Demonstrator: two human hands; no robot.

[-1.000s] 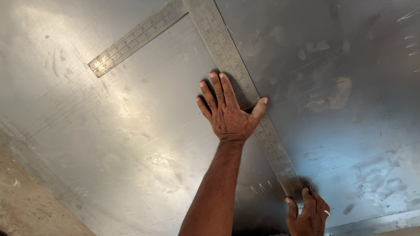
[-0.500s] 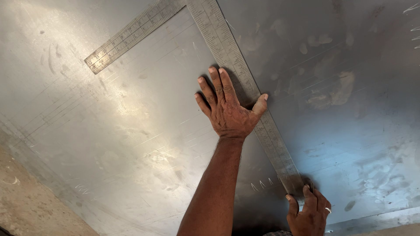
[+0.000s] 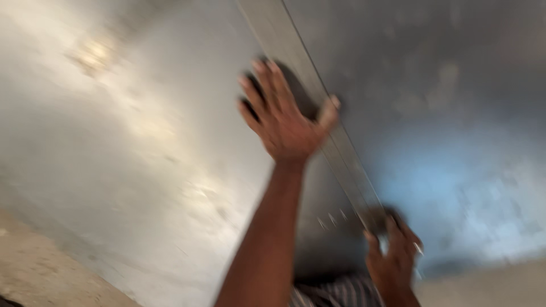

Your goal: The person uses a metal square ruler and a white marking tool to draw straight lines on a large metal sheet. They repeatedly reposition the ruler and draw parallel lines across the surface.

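Left hand (image 3: 287, 122) spread flat, pinning a long steel rule (image 3: 318, 108) slantwise across the metal sheet (image 3: 142, 142), right hand (image 3: 395, 258) pressing its near end (blurred, grip unclear); probably thin, stiff, slippery — best held down flat, not pinched.

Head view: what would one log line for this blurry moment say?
left hand: flat, thumb on steel square | right hand: at its near end | metal sheet beneath | frame blurred

Motion blur smears my steel square (image 3: 318, 113), its markings unreadable; its twelve-o'clock end is cut off by the frame.
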